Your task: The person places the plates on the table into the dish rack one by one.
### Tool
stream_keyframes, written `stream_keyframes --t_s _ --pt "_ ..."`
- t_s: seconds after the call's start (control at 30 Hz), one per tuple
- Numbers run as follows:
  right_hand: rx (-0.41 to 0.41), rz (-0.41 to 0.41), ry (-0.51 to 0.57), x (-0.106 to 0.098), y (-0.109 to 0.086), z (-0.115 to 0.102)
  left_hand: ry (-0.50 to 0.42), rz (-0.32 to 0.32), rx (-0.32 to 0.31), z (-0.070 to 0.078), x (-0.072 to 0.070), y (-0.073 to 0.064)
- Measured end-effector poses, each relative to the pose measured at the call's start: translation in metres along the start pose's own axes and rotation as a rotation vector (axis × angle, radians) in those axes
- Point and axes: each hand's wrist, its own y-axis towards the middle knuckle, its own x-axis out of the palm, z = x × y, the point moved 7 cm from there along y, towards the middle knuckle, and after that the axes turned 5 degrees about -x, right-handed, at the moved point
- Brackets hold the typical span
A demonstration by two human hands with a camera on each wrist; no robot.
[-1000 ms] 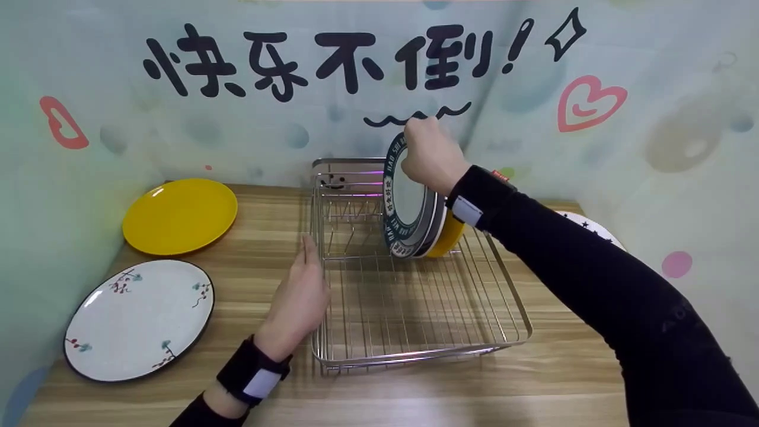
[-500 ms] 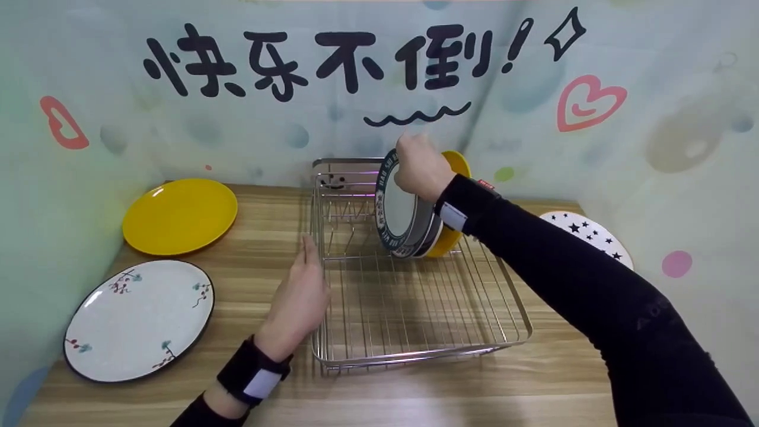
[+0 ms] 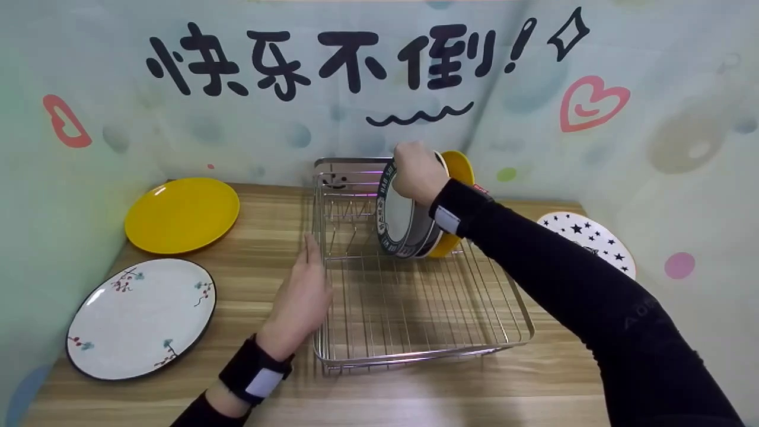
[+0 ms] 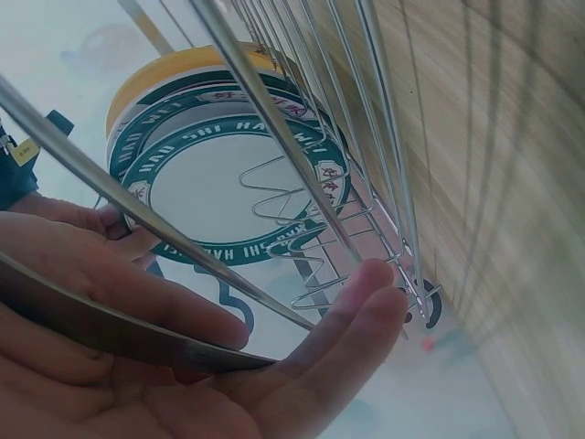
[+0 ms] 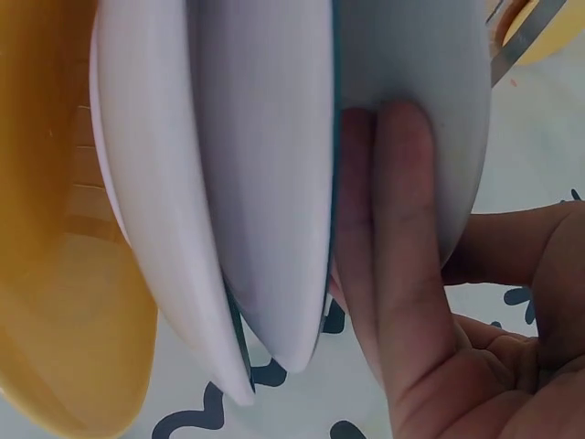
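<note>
Head view: the right hand (image 3: 418, 175) grasps the upper rim of the green-rimmed plate (image 3: 398, 214); the plate hangs below that hand, on edge inside the wire rack (image 3: 415, 357). Its long axis runs steeply up and down, face turned toward the person's left. A yellow plate (image 3: 462, 169) stands at the far right of the same row. The left hand (image 3: 299, 299) lies along the rack's left side, fingers straight, grasping nothing that shows; it is apart from the plate. Right hand nearer.

Left wrist view: green-rimmed plate face-on, a second green-rimmed plate (image 4: 228, 98) just behind. Wire prongs (image 4: 272, 191) cross in front of the face. Whether its lower edge bears on the wires: cannot tell.

Right wrist view: two fingers lie on the plate's back, thumb on the opposite side. Those fingers fill the gap to the second plate; judged the governing clearance.
</note>
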Motion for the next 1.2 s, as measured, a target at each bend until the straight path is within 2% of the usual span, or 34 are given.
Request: stream_keyframes --t_s 0.07,0.5,0.73,1.03,1.2 --pt "0.004 0.001 -0.006 0.002 0.001 0.0 0.011 0.01 0.012 0.001 0.0 0.0" --pt "0.057 -0.023 -0.008 0.012 0.005 0.006 -0.001 -0.017 -0.011 0.0 -0.001 0.0" --pt "0.069 -0.052 -0.069 0.014 0.004 0.008 -0.001 -0.006 -0.002 0.001 -0.001 0.0" --pt "0.075 -0.019 -0.107 -0.005 0.001 0.003 -0.005 0.008 0.005 0.001 0.0 0.0" --pt "0.044 0.067 -0.114 -0.026 -0.002 -0.001 0.003 -0.001 -0.003 0.0 0.0 0.0"
